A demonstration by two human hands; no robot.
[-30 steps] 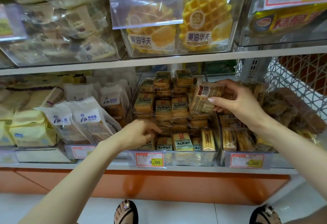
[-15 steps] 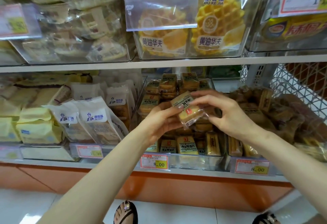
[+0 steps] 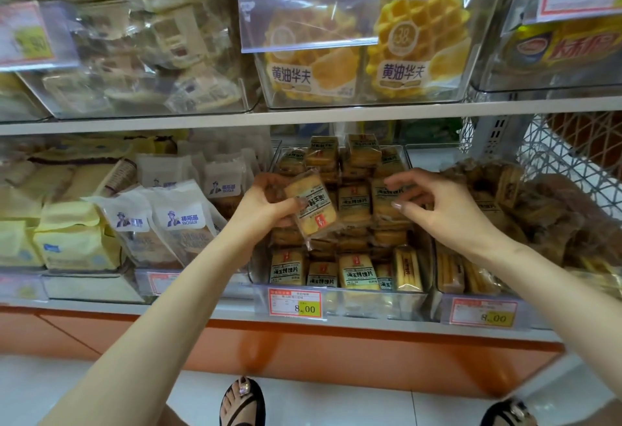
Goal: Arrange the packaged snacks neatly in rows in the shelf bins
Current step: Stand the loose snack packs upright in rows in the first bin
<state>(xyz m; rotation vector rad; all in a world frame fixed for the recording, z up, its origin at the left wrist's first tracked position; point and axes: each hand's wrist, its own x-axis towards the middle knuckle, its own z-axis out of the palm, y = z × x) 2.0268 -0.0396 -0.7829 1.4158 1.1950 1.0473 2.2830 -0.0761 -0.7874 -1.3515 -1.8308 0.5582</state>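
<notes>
Left hand: we see the left hand gripping one pack, with the thumb pressed across the front of the wrapper and the fingers curled behind its upper left edge.
Pack: a yellow-brown slice in a clear wrapper, tilted so its label runs slantwise. It is held in the air just in front of the stack.
Right hand: the right hand is half open, with the fingers spread and gently curved, and holds nothing. Its thumb and forefinger tips are at the right column of the stack, and we cannot tell whether they touch it.
Between the hands: the stack, the same packs piled flat in columns, reaching back behind both hands.
Below the hands: a front row of packs stands upright with labels facing us. The one under the right thumb stands edge-on.
Bin: a clear bin holds the stack and the row. Its front wall is below both hands, with a price tag under the left hand.
Left of the left hand: white bags with a blue figure on them.
Under the right wrist: a second bin of brown packs.
Above the hands: a white shelf with waffles on it.
</notes>
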